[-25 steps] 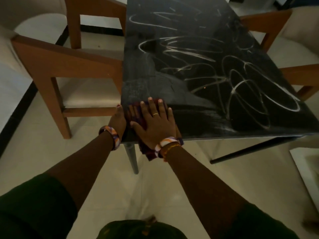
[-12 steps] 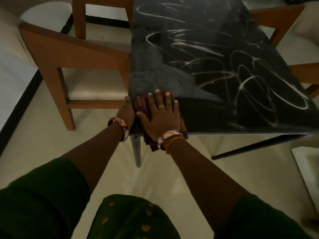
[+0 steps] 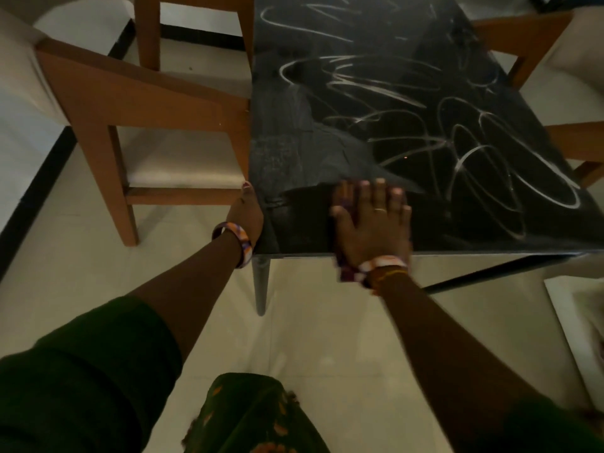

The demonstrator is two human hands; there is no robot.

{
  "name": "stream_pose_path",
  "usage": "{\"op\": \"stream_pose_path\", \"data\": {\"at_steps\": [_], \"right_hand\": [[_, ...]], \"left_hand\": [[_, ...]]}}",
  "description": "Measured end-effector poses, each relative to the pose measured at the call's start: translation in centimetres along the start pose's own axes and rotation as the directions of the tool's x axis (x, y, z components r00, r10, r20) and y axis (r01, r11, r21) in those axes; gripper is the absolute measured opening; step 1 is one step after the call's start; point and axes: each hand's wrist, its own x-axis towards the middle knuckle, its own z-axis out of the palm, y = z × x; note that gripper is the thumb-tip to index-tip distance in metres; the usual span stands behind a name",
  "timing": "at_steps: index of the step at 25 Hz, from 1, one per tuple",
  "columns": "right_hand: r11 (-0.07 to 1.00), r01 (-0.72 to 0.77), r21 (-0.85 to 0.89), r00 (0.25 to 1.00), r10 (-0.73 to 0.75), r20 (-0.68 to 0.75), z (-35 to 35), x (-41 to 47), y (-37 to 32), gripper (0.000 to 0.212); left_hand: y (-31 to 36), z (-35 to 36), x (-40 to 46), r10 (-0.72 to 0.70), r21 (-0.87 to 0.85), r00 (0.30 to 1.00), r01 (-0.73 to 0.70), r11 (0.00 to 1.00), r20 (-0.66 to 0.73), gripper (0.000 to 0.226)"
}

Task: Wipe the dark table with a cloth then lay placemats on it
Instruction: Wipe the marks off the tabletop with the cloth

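Now the cloth (image 3: 346, 273) lies under the right hand (image 3: 372, 227), fingers flat.

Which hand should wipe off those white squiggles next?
Probably the right hand: it already presses flat on the cloth, close to the white squiggles. The left hand only rests at the dark table corner, without cloth.

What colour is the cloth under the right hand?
Dark maroon with purplish patches, as far as the dim head view shows; the cloth peeks out beside the right hand.
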Motion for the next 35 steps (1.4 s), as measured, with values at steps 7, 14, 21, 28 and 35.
{"op": "stream_pose_path", "data": {"at_steps": [7,14,21,28,35], "right_hand": [[0.976,0.213,-0.051,0.977,-0.213,-0.002,0.1,0.0,4.2,0.071],[1.000,-0.022,0.004,0.997,0.022,-0.074,-0.2,-1.5,3.0,0.074],[0.949,0.316,0.010,0.946,-0.316,0.076,0.1,-0.8,-0.5,0.072],[0.993,-0.117,-0.008,0.989,0.117,0.093,-0.6,6.0,1.5,0.068],[0.948,0.315,-0.035,0.944,-0.309,0.117,0.1,1.1,-1.3,0.071]], "left_hand": [[0.0,-0.2,-0.1,-0.012,-0.035,0.999,0.013,0.999,0.032,0.064],[0.1,-0.3,-0.2,-0.021,-0.044,0.999,0.023,0.999,0.042,0.064],[0.0,-0.4,-0.5,-0.007,-0.043,0.997,0.010,0.999,0.070,0.063],[-0.6,-0.4,0.4,0.064,0.074,0.998,-0.064,0.995,0.013,0.065],[-0.7,-0.5,0.4,0.038,0.038,0.999,-0.039,0.999,0.025,0.064]]}}
